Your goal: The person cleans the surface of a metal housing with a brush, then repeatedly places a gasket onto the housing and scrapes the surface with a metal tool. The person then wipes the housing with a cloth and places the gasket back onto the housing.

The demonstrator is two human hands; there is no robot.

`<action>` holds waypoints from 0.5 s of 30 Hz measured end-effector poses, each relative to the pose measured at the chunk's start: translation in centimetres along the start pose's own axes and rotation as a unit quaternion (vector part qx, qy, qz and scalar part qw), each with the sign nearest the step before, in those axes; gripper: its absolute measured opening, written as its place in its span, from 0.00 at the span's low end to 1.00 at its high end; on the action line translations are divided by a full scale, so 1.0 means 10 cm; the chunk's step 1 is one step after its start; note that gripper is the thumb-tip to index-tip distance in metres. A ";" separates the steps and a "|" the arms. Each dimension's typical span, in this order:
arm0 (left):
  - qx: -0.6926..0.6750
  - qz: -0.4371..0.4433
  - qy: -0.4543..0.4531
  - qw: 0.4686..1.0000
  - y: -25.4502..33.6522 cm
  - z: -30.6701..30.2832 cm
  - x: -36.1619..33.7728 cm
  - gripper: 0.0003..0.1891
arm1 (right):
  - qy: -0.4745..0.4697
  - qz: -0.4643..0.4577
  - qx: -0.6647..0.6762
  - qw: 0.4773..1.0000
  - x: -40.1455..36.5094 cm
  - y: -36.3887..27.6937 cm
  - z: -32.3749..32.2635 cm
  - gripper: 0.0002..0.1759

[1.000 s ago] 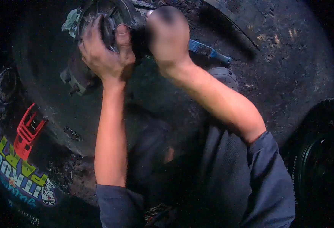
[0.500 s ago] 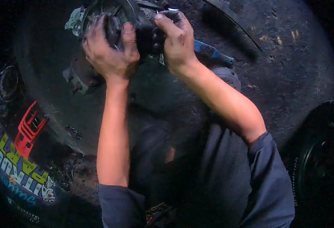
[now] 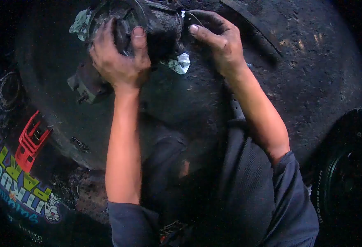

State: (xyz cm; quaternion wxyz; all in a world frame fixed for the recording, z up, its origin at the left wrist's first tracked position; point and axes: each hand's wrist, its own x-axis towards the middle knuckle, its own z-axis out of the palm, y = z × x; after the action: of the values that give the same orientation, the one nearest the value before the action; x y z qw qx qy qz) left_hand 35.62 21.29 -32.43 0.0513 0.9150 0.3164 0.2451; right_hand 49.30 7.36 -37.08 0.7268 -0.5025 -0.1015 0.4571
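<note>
Grease-blackened metal part [image 3: 160, 24] on grimy floor [image 3: 312, 74], left hand [image 3: 119, 57] clamped tight over it, right hand [image 3: 222, 41] half-open, thumb by its end, crumpled paper scrap [image 3: 181, 64] just below.

Dim light, grimy dark floor [image 3: 312, 61], printed banner [image 3: 16, 181] left, tyre [image 3: 345, 173] right

A colourful lettered sticker [image 3: 18, 181] lies lower left, a dark tyre [image 3: 345, 173] far right, a crumpled pale scrap [image 3: 182, 64] higher up.
</note>
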 end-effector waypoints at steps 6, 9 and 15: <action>-0.011 0.001 0.000 1.000 0.00 -0.01 0.01 0.30 | 0.032 -0.114 -0.094 0.989 0.02 0.07 -0.14 0.15; -0.009 -0.020 -0.008 1.000 0.00 -0.02 0.01 0.30 | 0.038 -0.117 -0.130 0.984 0.03 0.10 -0.23 0.13; -0.015 -0.015 0.000 1.000 0.01 -0.03 0.01 0.30 | 0.092 -0.048 -0.278 0.955 -0.02 0.15 -0.35 0.11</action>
State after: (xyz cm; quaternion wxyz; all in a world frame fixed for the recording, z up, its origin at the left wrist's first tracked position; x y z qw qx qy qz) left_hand 35.62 21.27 -32.13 0.0691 0.9093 0.3263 0.2489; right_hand 50.47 5.07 -39.85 0.5859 -0.7188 -0.1809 0.3275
